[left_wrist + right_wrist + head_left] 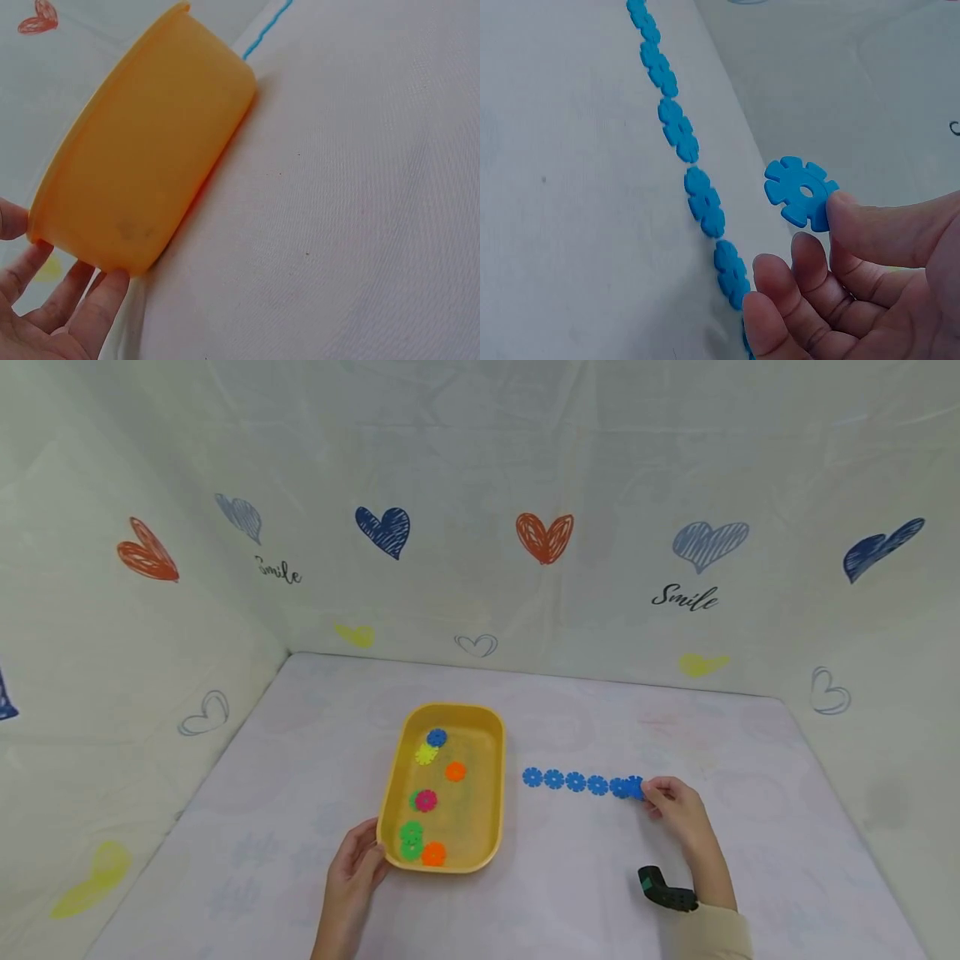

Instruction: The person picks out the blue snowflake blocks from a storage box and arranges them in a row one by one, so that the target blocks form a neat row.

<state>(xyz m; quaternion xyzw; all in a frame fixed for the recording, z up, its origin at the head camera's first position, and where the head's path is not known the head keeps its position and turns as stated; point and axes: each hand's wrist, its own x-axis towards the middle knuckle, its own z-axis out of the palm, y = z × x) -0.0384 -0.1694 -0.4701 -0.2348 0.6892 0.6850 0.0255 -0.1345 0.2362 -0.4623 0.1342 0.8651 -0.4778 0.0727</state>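
Five linked: your blue chain (576,782) lies on the worktop (600,877).
Right hand (678,810): pinches another blue disc (801,192).
Left hand (356,868): relaxed fingers touch tray (390,802).
Left: several coloured discs (427,800) in tray.

A white table (300,793) carries a yellow tray (487,777) and a blue disc row (575,781).

1. A tray (491,777) is sitting near the middle of the surface (585,893), with loose discs (425,800) lying inside it.
2. The left hand (354,870) is touching the tray's near left corner.
3. A row of discs (574,782) is lying right of the tray.
4. The right hand (678,810) is pinching one disc (801,192) at the row's right end.
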